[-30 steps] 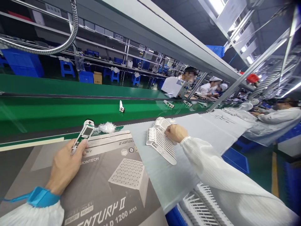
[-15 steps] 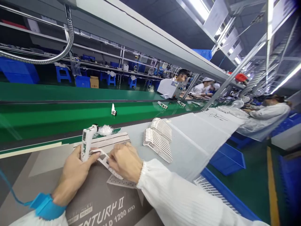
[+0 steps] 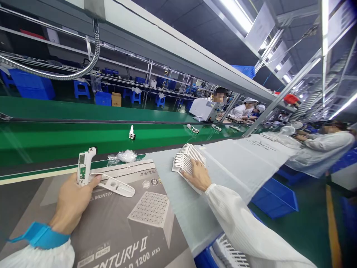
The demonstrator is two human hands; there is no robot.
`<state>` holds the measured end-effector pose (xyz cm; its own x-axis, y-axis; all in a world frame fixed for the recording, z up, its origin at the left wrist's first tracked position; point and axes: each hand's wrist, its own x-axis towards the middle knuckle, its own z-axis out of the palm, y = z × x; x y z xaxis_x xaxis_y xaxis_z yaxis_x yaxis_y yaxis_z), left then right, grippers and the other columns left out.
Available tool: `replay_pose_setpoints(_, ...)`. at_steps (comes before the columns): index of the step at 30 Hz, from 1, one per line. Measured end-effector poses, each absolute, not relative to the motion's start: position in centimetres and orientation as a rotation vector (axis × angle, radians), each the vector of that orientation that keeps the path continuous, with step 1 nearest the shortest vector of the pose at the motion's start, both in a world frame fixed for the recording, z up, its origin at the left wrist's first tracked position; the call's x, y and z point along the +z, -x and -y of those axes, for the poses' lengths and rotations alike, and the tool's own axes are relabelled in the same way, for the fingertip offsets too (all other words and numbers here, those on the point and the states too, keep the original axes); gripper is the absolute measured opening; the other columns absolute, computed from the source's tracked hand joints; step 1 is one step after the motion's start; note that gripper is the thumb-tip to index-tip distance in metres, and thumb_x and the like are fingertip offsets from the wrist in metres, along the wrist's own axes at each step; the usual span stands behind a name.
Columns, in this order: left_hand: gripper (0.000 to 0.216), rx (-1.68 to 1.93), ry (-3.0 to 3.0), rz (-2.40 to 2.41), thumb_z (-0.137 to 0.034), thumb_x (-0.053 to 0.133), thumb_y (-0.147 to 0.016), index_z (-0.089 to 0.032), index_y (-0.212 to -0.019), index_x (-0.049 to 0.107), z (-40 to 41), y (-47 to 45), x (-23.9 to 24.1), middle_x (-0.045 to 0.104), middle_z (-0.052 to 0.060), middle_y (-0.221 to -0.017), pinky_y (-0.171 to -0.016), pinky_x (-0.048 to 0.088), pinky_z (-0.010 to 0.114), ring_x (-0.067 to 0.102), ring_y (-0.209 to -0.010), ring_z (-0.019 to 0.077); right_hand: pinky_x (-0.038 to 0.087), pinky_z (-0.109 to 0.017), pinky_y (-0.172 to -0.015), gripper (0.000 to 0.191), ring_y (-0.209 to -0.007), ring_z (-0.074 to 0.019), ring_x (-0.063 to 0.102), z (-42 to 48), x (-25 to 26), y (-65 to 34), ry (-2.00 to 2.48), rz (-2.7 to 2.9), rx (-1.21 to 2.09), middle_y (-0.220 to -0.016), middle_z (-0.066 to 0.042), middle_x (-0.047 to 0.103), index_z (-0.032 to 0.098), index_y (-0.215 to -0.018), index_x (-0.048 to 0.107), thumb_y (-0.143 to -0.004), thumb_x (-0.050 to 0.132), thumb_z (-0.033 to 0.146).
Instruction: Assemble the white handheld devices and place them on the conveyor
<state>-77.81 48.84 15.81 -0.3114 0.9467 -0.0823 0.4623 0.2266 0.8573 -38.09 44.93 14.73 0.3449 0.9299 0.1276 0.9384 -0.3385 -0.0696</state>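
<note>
My left hand (image 3: 73, 197) grips a white handheld device body (image 3: 83, 169) with a small screen and green circuit board showing, held upright over a grey printed cardboard sheet (image 3: 131, 230). A white flat cover part (image 3: 115, 185) lies on the cardboard just right of that hand, touching the device's lower end. My right hand (image 3: 196, 175) rests with fingers spread on a row of white plastic shells (image 3: 186, 162) stacked on edge on a pale foam sheet (image 3: 231, 160).
A green conveyor belt (image 3: 55, 139) runs behind, carrying a small white part (image 3: 131, 133) and two devices (image 3: 193, 128). A crumpled clear bag (image 3: 125, 155) lies by the belt edge. Workers in white coats (image 3: 320, 147) sit to the right. Blue bins (image 3: 276, 195) stand below the bench.
My right hand left the cover part on the cardboard and moved right onto the stacked shells. My left hand kept hold of the device and shifted it slightly left.
</note>
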Motion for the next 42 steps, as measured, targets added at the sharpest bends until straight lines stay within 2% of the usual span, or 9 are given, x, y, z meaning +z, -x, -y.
replay_pose_setpoints(7,0.036,0.985,-1.301,-1.889,-0.054,0.064,-0.076,-0.022,-0.095,0.064,-49.0,77.9,15.6,0.072,0.009,-0.092,-0.064,0.047,0.039,0.065,-0.081,0.0312,0.04,-0.049,-0.101,0.06,-0.132,-0.0347,0.043,-46.0,14.4,38.3,2.492,1.614,-0.297,-0.143,-0.019,0.047,0.018,-0.135,0.048,-0.09,0.055,0.056)
replay_pose_setpoints(13,0.03,1.032,-1.355,-1.986,-0.049,0.064,-0.078,-0.023,-0.091,0.061,-49.4,79.3,16.0,0.071,0.008,-0.09,-0.067,0.047,0.037,0.066,-0.083,0.0303,0.039,-0.056,-0.102,0.071,-0.134,-0.0373,0.039,-46.7,15.8,38.7,2.41,1.698,-0.334,-0.151,-0.017,0.04,0.02,-0.143,0.042,-0.087,0.056,0.062)
replay_pose_setpoints(16,0.024,0.894,-1.431,-2.158,-0.044,0.062,-0.081,-0.022,-0.089,0.058,-49.8,80.7,16.2,0.07,0.01,-0.088,-0.07,0.047,0.039,0.066,-0.087,0.0339,0.041,-0.055,-0.098,0.063,-0.131,-0.038,0.042,-49.9,17.6,40.7,2.25,1.831,-0.346,-0.147,-0.018,0.045,0.02,-0.141,0.046,-0.09,0.052,0.057)
replay_pose_setpoints(22,0.023,0.928,-1.304,-2.253,-0.036,0.065,-0.082,-0.018,-0.094,0.059,-50.4,82.0,15.6,0.068,0.016,-0.1,-0.08,0.05,0.041,0.067,-0.099,0.0354,0.043,-0.044,-0.097,0.035,-0.122,-0.0292,0.054,-60.6,19.1,51.8,2.014,2.154,-0.026,-0.133,-0.01,0.062,0.023,-0.123,0.063,-0.097,0.049,0.041)
replay_pose_setpoints(25,0.025,1.016,-1.189,-2.245,-0.035,0.065,-0.083,-0.017,-0.098,0.058,-50.6,81.9,15.6,0.068,0.015,-0.1,-0.083,0.05,0.041,0.066,-0.102,0.0343,0.042,-0.044,-0.099,0.037,-0.123,-0.0275,0.056,-65.8,17.7,58.0,1.978,2.173,0.055,-0.134,-0.01,0.062,0.024,-0.128,0.058,-0.096,0.051,0.041)
replay_pose_setpoints(30,0.025,1.136,-1.029,-2.24,-0.039,0.064,-0.086,-0.018,-0.096,0.056,-50.6,82.0,16.2,0.067,0.011,-0.092,-0.084,0.05,0.041,0.067,-0.095,0.0305,0.043,-0.05,-0.099,0.04,-0.12,-0.0345,0.059,-71.0,15.7,63.7,2.033,2.048,0.198,-0.125,-0.02,0.066,0.013,-0.128,0.056,-0.094,0.056,0.034)
replay_pose_setpoints(33,0.024,1.154,-1.025,-2.351,-0.036,0.062,-0.088,-0.016,-0.101,0.057,-50.6,82.5,16.3,0.064,0.015,-0.106,-0.09,0.048,0.043,0.063,-0.106,0.0324,0.044,-0.047,-0.099,0.034,-0.118,-0.0342,0.061,-71.2,16.4,63.9,1.982,1.99,0.264,-0.122,-0.021,0.067,0.011,-0.125,0.058,-0.095,0.053,0.027)
replay_pose_setpoints(37,0.04,0.967,-1.087,-2.603,-0.032,0.062,-0.086,-0.006,-0.115,0.056,-50.7,83.6,15.5,0.05,0.026,-0.13,-0.098,0.043,0.053,0.049,-0.125,0.0411,0.051,-0.033,-0.094,0.037,-0.108,-0.0224,0.067,-68.2,18.8,61.8,1.786,1.954,0.362,-0.124,-0.013,0.067,0.016,-0.133,0.051,-0.102,0.036,0.029)
replay_pose_setpoints(42,0.05,1.084,-1.244,-2.685,-0.034,0.064,-0.084,-0.005,-0.123,0.055,-50.6,83.6,14.8,0.037,0.027,-0.148,-0.107,0.034,0.059,0.037,-0.134,0.0449,0.059,-0.032,-0.084,0.037,-0.086,-0.0169,0.069,-60.6,20.4,58.7,1.324,1.729,1.041,-0.107,-0.008,0.069,0.018,-0.129,0.054,-0.1,0.043,0.037)
